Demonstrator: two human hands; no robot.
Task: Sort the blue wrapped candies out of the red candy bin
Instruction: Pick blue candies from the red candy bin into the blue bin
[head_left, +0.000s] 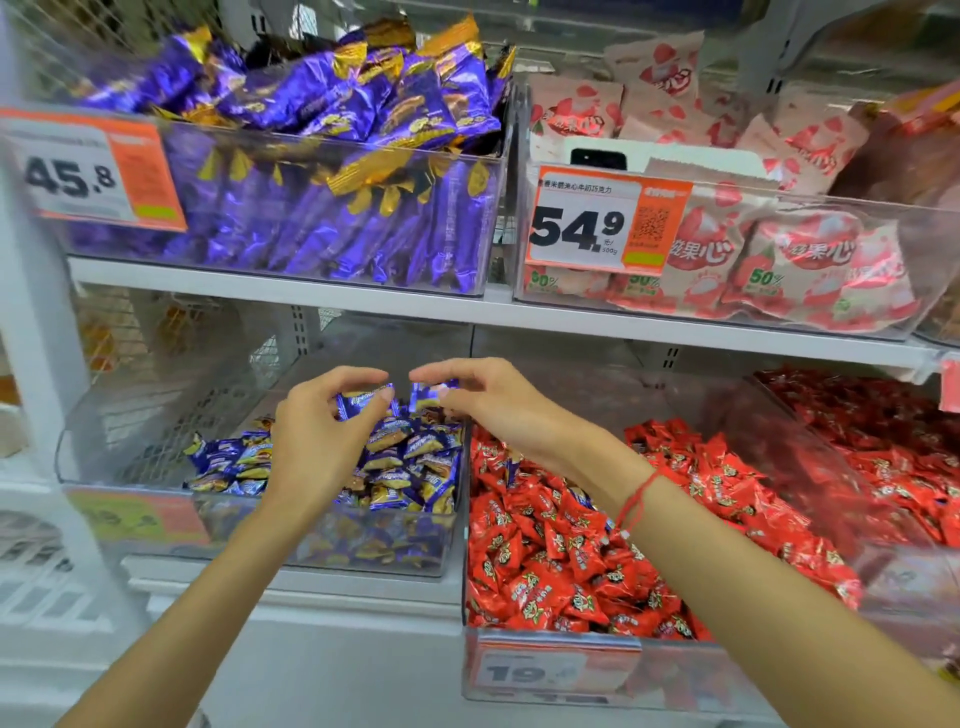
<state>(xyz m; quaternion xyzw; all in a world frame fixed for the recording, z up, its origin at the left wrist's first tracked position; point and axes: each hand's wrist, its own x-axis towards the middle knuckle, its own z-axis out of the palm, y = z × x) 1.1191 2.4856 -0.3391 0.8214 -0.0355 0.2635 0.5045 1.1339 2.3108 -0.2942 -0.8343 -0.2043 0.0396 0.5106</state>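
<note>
Over the blue candy bin, left hand and right hand each pinch a blue candy. Drop-off step, I judge; next, release, then return to the red candy bin.

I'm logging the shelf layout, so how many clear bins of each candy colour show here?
Purple and gold packs: 1 bin, upper shelf
Pink and white packs: 1 bin, upper shelf
Blue candies: 1 bin, lower shelf
Red candies: 2 bins, lower shelf
Total: 5 bins
</note>
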